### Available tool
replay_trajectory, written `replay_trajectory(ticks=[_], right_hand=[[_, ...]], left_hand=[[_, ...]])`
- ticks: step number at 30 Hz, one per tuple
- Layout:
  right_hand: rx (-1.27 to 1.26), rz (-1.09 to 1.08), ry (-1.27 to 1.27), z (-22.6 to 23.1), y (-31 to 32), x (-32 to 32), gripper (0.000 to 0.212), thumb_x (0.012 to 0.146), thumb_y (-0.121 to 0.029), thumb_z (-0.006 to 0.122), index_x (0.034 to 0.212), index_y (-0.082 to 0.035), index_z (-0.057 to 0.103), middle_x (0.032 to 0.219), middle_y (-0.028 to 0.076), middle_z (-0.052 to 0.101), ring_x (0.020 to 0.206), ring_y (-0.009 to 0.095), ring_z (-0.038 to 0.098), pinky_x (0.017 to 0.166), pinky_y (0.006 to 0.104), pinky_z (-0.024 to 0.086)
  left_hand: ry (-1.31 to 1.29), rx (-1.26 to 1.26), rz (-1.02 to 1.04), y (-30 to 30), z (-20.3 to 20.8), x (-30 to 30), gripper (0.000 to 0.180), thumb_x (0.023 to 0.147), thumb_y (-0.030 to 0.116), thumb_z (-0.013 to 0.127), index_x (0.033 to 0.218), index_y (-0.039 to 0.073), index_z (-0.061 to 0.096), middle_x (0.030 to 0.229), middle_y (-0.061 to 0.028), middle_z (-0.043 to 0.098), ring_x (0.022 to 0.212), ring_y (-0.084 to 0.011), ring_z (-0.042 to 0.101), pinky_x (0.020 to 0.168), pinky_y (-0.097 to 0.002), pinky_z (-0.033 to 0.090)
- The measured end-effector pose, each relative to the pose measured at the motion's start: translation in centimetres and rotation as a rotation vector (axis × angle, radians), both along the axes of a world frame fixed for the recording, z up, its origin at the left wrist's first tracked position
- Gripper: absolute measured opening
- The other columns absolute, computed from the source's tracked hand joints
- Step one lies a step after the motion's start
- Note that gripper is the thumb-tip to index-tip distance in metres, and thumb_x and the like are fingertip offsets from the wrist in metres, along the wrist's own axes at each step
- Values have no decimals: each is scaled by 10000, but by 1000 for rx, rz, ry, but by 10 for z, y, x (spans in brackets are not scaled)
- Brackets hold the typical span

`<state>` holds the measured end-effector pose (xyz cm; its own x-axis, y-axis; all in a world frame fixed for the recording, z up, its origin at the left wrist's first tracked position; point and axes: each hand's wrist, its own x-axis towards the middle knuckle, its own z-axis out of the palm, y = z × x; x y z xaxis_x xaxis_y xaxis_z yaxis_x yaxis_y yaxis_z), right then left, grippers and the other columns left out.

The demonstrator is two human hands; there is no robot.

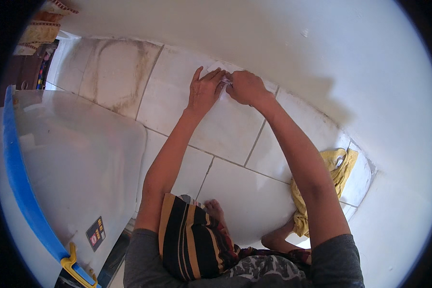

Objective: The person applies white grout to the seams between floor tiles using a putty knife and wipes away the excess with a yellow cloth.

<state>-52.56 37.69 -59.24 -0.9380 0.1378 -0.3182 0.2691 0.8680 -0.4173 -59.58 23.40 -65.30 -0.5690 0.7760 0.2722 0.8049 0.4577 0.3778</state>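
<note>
Both of my hands meet over the floor tiles close to the wall. Between their fingertips is a small pale, shiny piece (226, 80), like thin plastic or paper; its kind cannot be made out. My left hand (205, 90) pinches it from the left, with one outer finger sticking out. From the right my right hand (247, 89) is closed like a fist on the piece, its fingertips mostly hidden. A flat white patch (217, 65), perhaps a sheet, shows just beyond the fingers on the tiles.
A large translucent storage box (81, 149) with a blue rim (26, 177) and yellow latch (72, 264) stands at left. A yellow cloth (338, 168) lies at right by my foot. The wall (293, 43) rises beyond the tiles; patterned fabric (41, 31) hangs far left.
</note>
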Motion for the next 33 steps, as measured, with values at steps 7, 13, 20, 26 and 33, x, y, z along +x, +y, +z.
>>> replay_trajectory(ticks=[7, 13, 20, 26, 33], right_hand=[[11, 26, 14, 8, 8, 40, 398, 831, -210, 568, 1212, -94, 567, 872, 165, 650, 844, 359, 620, 759, 457, 496], [21, 49, -13, 46, 33, 162, 412, 804, -137, 585, 1215, -124, 580, 837, 168, 659, 810, 342, 625, 727, 441, 500], [129, 211, -88, 43, 24, 176, 215, 816, -178, 570, 999, -93, 645, 735, 151, 630, 739, 316, 638, 662, 438, 518], [105, 291, -135, 55, 31, 169, 249, 863, -211, 560, 1074, -145, 674, 817, 149, 654, 782, 330, 631, 707, 440, 510], [196, 167, -66, 11, -1, 138, 263, 899, -253, 506, 1031, -92, 667, 813, 159, 654, 786, 348, 631, 695, 456, 512]], left_hand=[[-76, 83, -33, -10, 15, 24, 261, 788, 91, 643, 1046, 55, 641, 1053, -86, 662, 982, -227, 613, 1055, -428, 315], [-194, 169, 273, -99, 24, 68, 109, 801, 63, 629, 742, 30, 543, 768, -101, 626, 777, -286, 581, 863, -406, 429], [-345, 103, 564, -185, 18, 111, 212, 902, 160, 537, 741, 26, 508, 669, -97, 588, 627, -299, 504, 660, -400, 403], [-266, 147, 576, -184, 49, 133, 172, 913, 152, 520, 789, 32, 521, 680, -94, 596, 701, -269, 570, 690, -385, 421], [-353, 7, 589, -200, 45, 147, 131, 890, 117, 545, 803, 29, 503, 668, -100, 559, 668, -274, 553, 715, -387, 417]])
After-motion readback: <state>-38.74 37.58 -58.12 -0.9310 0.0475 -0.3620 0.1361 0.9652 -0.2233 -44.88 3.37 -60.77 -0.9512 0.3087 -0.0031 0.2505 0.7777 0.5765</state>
